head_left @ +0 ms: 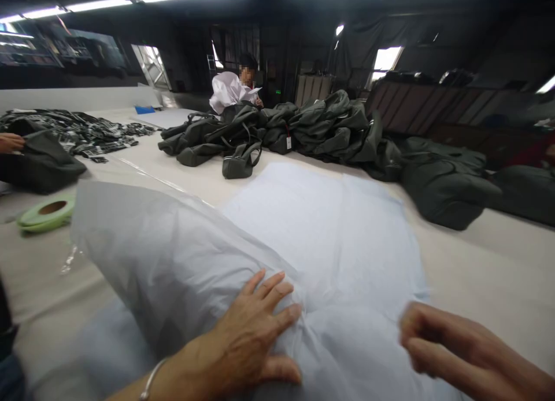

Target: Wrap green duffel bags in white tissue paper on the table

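Note:
Thin pale bluish-white sheeting [338, 233] lies over the table in front of me, with a raised, creased fold [173, 245] at the left. My left hand [255, 326], a bracelet at its wrist, presses on this fold with its fingers spread. At the right edge of the sheeting is my right hand [451, 343], slightly blurred. Its fingers are curled together, and whatever they may hold is hidden.
Dark green bags [321, 129] are heaped along the far side of the table [511, 262]. At the left are a green tape roll [47, 213], patterned straps [87, 129] and another person's hand [11, 142] on dark fabric. A person [234, 91] is beyond the bags.

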Available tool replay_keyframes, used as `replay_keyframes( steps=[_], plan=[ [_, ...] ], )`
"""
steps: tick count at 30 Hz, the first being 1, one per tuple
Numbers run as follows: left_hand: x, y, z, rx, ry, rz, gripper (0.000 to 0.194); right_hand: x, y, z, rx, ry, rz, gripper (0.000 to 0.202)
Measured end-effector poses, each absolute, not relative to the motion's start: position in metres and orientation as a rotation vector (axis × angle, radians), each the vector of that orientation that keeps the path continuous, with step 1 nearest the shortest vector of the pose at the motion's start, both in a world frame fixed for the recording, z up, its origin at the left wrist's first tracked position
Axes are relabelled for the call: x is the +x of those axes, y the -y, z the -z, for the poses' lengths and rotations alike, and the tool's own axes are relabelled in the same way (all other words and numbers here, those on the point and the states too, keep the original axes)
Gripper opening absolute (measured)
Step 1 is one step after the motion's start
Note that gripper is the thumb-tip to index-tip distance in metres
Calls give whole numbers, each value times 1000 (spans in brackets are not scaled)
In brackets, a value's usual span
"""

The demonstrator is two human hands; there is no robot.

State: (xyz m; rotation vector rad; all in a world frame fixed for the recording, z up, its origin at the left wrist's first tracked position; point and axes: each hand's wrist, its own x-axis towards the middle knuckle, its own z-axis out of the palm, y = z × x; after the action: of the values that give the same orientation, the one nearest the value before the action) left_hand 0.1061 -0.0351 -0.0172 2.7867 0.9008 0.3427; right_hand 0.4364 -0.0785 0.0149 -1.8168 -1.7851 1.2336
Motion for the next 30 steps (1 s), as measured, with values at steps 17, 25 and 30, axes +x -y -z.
replay_keyframes(
  steps=[17,25,30],
  plan=[
    [112,32,68,3023,-988,-868,14,312,-90,30,-1545,2821,-1437,40],
    [113,32,70,2993,-1001,-929,13,356,-97,98,-1284,2057,-2098,114],
    [117,31,81,3025,-1018,-961,13,364,-92,104,-1151,1930,-2137,114]
  ],
)
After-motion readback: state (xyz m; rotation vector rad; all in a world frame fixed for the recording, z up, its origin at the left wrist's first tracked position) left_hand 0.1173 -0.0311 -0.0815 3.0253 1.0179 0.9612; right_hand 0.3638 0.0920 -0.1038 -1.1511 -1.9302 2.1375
